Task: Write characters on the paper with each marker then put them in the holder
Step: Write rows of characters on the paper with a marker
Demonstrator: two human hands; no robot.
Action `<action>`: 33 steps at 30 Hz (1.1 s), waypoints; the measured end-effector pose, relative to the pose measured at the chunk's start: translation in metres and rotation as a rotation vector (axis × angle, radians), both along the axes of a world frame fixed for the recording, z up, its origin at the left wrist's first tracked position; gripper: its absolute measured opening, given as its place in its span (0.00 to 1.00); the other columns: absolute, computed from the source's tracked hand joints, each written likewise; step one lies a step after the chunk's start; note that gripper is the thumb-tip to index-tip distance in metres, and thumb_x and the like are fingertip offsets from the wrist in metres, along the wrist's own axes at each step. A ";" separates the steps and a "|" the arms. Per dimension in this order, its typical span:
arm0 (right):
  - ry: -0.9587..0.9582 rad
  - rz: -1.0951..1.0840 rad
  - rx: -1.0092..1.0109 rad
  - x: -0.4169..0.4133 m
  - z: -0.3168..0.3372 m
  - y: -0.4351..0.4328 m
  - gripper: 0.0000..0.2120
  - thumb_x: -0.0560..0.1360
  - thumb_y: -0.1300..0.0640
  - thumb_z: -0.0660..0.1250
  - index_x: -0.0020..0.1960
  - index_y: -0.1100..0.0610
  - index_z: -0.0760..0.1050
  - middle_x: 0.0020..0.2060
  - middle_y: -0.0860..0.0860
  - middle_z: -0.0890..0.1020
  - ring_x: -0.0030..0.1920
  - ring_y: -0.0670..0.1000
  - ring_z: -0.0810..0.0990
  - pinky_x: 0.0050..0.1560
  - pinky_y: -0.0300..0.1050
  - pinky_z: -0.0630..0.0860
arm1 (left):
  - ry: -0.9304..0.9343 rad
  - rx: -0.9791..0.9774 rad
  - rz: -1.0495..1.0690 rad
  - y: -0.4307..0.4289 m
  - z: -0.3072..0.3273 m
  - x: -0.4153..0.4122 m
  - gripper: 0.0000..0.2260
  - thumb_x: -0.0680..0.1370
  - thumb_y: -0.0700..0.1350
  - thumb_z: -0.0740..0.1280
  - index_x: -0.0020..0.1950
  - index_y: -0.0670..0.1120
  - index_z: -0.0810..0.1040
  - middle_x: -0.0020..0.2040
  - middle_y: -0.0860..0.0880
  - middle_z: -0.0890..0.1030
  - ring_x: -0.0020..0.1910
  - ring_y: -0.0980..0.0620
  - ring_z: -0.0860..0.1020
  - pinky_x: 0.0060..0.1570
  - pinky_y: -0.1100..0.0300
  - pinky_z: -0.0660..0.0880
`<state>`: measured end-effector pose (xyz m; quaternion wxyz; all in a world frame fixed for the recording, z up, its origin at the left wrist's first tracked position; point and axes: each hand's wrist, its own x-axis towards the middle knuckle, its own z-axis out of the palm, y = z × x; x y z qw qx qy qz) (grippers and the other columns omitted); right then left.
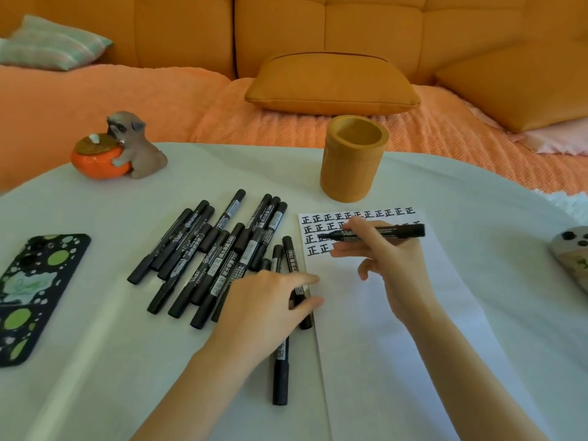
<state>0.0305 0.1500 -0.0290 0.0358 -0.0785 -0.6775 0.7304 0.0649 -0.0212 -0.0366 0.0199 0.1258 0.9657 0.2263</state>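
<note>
My right hand [386,259] grips a black marker [394,232] held level above the white paper [375,329], its tip pointing left over rows of written characters [321,229]. My left hand [270,310] lies over the near end of a heap of several black markers [216,249], and its thumb and forefinger pinch one marker [300,300] beside the paper's left edge. Another black marker [280,374] lies partly under that hand, pointing toward me. A round tan holder [353,160] stands upright behind the paper; nothing shows above its rim.
A phone in a black and green spotted case [35,291] lies at the left. A dog figurine hugging an orange pot [121,148] stands at the back left. A panda-patterned object [572,256] sits at the right edge. An orange sofa with cushions [331,81] is behind the table.
</note>
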 end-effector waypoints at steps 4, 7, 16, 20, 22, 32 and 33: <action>-0.003 -0.052 0.135 -0.006 -0.011 -0.012 0.12 0.72 0.55 0.74 0.37 0.62 0.75 0.25 0.55 0.79 0.23 0.46 0.75 0.25 0.35 0.66 | 0.027 -0.130 -0.028 0.004 -0.001 -0.002 0.20 0.75 0.66 0.57 0.65 0.66 0.69 0.43 0.54 0.82 0.48 0.57 0.79 0.45 0.64 0.72; 0.007 -0.069 0.244 -0.008 -0.017 -0.018 0.17 0.73 0.55 0.72 0.29 0.58 0.71 0.21 0.52 0.75 0.23 0.46 0.70 0.28 0.34 0.67 | 0.065 -0.166 -0.039 0.007 -0.002 -0.001 0.20 0.76 0.65 0.54 0.67 0.65 0.68 0.40 0.54 0.80 0.45 0.57 0.78 0.38 0.64 0.66; 0.032 -0.142 0.304 -0.010 -0.029 -0.025 0.14 0.74 0.58 0.69 0.33 0.62 0.70 0.26 0.52 0.72 0.28 0.45 0.69 0.29 0.36 0.65 | 0.089 -0.126 0.023 0.005 -0.009 0.000 0.17 0.78 0.62 0.55 0.66 0.65 0.69 0.26 0.55 0.65 0.36 0.57 0.71 0.35 0.66 0.66; 0.054 -0.147 0.323 -0.010 -0.034 -0.026 0.13 0.74 0.61 0.68 0.32 0.57 0.69 0.23 0.43 0.72 0.26 0.41 0.69 0.29 0.30 0.66 | 0.102 -0.135 0.033 0.005 -0.009 0.000 0.17 0.78 0.61 0.55 0.66 0.64 0.70 0.24 0.54 0.63 0.31 0.56 0.65 0.30 0.68 0.61; 0.067 -0.154 0.320 -0.010 -0.036 -0.026 0.13 0.73 0.61 0.68 0.32 0.56 0.69 0.22 0.42 0.73 0.26 0.39 0.70 0.30 0.29 0.66 | 0.107 -0.134 0.034 0.005 -0.008 0.001 0.17 0.79 0.60 0.55 0.66 0.64 0.70 0.24 0.54 0.62 0.31 0.56 0.64 0.29 0.71 0.57; 0.087 -0.137 0.351 -0.010 -0.038 -0.027 0.12 0.73 0.59 0.70 0.34 0.57 0.71 0.25 0.44 0.75 0.28 0.38 0.73 0.32 0.27 0.68 | 0.157 -0.084 0.022 0.005 -0.011 0.001 0.16 0.79 0.59 0.54 0.65 0.63 0.71 0.38 0.53 0.80 0.35 0.57 0.69 0.29 0.71 0.55; 0.089 -0.135 0.354 -0.011 -0.038 -0.027 0.12 0.73 0.59 0.70 0.34 0.57 0.71 0.24 0.43 0.75 0.28 0.38 0.73 0.32 0.27 0.67 | 0.160 -0.083 0.019 0.006 -0.011 0.001 0.16 0.79 0.59 0.54 0.65 0.62 0.71 0.40 0.53 0.81 0.35 0.57 0.70 0.28 0.71 0.55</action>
